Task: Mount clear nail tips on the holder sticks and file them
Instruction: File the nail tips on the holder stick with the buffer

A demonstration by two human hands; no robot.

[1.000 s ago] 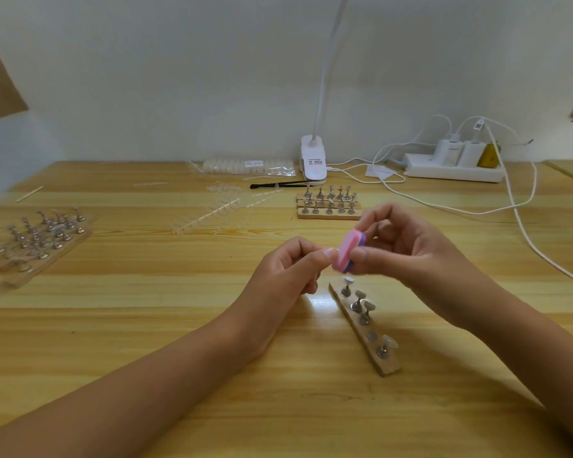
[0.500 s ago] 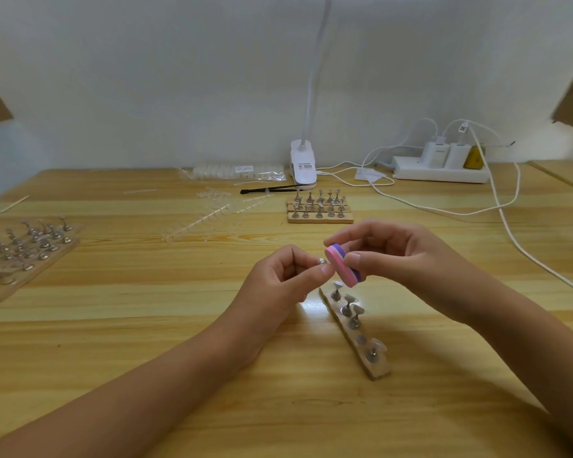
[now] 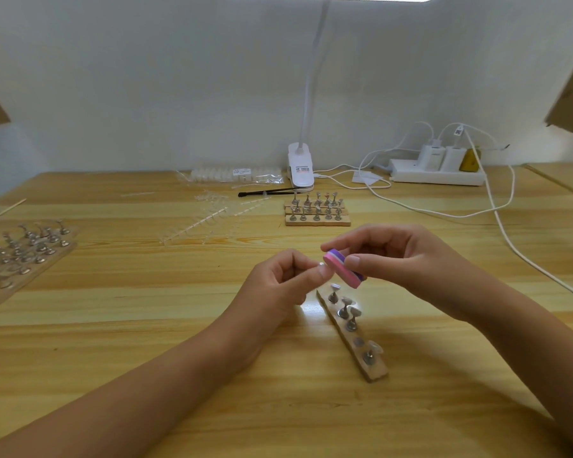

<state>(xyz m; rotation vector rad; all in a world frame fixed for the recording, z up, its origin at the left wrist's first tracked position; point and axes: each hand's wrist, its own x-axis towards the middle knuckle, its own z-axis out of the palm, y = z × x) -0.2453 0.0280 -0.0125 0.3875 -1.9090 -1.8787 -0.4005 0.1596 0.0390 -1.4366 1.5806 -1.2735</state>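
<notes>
- Your left hand [image 3: 285, 282] pinches a small clear nail tip [image 3: 321, 266] between thumb and forefinger, raised above the table [image 3: 146, 325]. Your fingers hide whatever is under it, so I cannot tell whether a stick is attached.
- Your right hand [image 3: 401, 259] grasps the pink-and-purple file block [image 3: 343, 267] between thumb and fingers. The block's pink end meets the edge of the tip.
- Judgement: filing is the step in hand, with one tip being worked away from its strip.
- Just below your hands lies the wooden holder strip [image 3: 376, 373], angled away from you. Four holder sticks [image 3: 346, 307] stand in it, each carrying a tip.
- One socket [image 3: 358, 342], between the third and fourth stick, is empty. Judgement: it is the likely home for the piece you hold.
- The next move calls for short, light strokes with the pinch kept firm, since so small and smooth a piece would slip easily.
- When you seat it afterwards, lower it straight into the empty socket. The neighbouring sticks stand close and could be knocked.
- Farther back, a second rack [image 3: 316, 211] of sticks sits near clear tip strips [image 3: 209, 223].
- A third rack [image 3: 24, 249] lies well to your left.
- A lamp clamp [image 3: 300, 165] and a power strip [image 3: 437, 175] stand against the wall.
</notes>
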